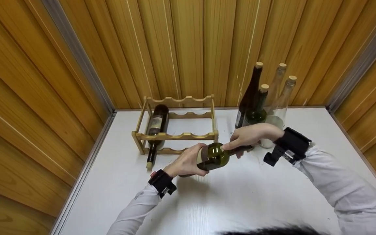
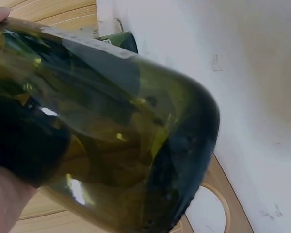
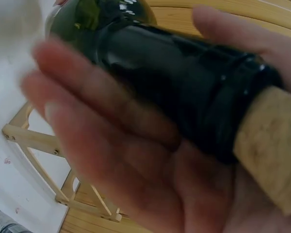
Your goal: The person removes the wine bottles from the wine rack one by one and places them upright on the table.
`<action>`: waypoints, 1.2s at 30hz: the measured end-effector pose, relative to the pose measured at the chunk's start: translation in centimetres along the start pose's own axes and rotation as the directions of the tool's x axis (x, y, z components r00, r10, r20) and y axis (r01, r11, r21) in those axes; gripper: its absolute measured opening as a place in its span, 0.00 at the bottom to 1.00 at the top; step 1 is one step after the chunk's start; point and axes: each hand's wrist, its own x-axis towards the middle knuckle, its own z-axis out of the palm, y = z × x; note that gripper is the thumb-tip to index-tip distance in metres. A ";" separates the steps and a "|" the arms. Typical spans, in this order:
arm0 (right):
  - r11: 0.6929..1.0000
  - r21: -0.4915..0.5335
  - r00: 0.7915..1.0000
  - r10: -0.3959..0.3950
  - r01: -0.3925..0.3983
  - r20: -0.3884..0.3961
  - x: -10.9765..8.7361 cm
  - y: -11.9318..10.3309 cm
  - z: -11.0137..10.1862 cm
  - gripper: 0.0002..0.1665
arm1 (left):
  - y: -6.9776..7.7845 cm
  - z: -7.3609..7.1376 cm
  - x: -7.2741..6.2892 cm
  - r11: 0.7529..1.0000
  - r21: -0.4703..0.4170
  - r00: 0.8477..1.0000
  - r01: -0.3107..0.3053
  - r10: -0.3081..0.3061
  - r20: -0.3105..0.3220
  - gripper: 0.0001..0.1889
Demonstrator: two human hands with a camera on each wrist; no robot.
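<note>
A green glass wine bottle (image 1: pixel 219 155) is held tilted above the table, its base toward the camera. My left hand (image 1: pixel 188 160) grips its labelled body; in the left wrist view the green bottle (image 2: pixel 111 126) fills much of the picture. The neck, with a cork (image 3: pixel 271 145), lies along the palm of my right hand (image 1: pixel 251 137). In the right wrist view the right hand's fingers (image 3: pixel 111 141) stretch nearly straight along one side of the neck, slightly blurred, with the thumb on the other side. A wooden wine rack (image 1: pixel 189 135) stands just behind the left hand.
One dark labelled bottle (image 1: pixel 156 125) lies in the rack's left slot, corked neck toward the front. At the back right stand a tall dark bottle (image 1: pixel 250 93), a green bottle (image 1: pixel 256 112) and two clear bottles (image 1: pixel 282 101), all corked. Wood-panelled walls enclose the white table (image 1: pixel 240 202).
</note>
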 end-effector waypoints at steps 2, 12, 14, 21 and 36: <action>0.999 -0.019 0.995 -0.044 0.043 -0.086 -0.1 0.2 -0.3 0.35 | 0.1 0.0 0.1 1.000 -0.021 1.000 0.016 -0.016 -0.003 0.45; 0.914 0.316 0.860 -0.064 0.254 -0.506 -1.8 2.0 -1.0 0.58 | 0.0 0.2 0.5 0.985 -0.170 0.993 0.043 -0.061 -0.104 0.45; 0.884 0.371 0.838 -0.042 0.285 -0.543 -1.8 2.5 -0.8 0.58 | 0.0 0.4 0.6 0.980 -0.195 0.990 0.038 -0.063 -0.123 0.45; 0.680 0.558 0.768 -0.013 0.476 -0.641 -0.9 3.9 0.9 0.59 | 0.5 1.6 1.0 0.968 -0.242 0.976 0.064 -0.112 -0.187 0.45; 0.353 0.529 0.580 -0.046 0.771 -0.814 2.8 2.5 4.4 0.39 | 3.8 5.1 3.2 0.868 -0.456 0.912 0.199 -0.334 -0.239 0.46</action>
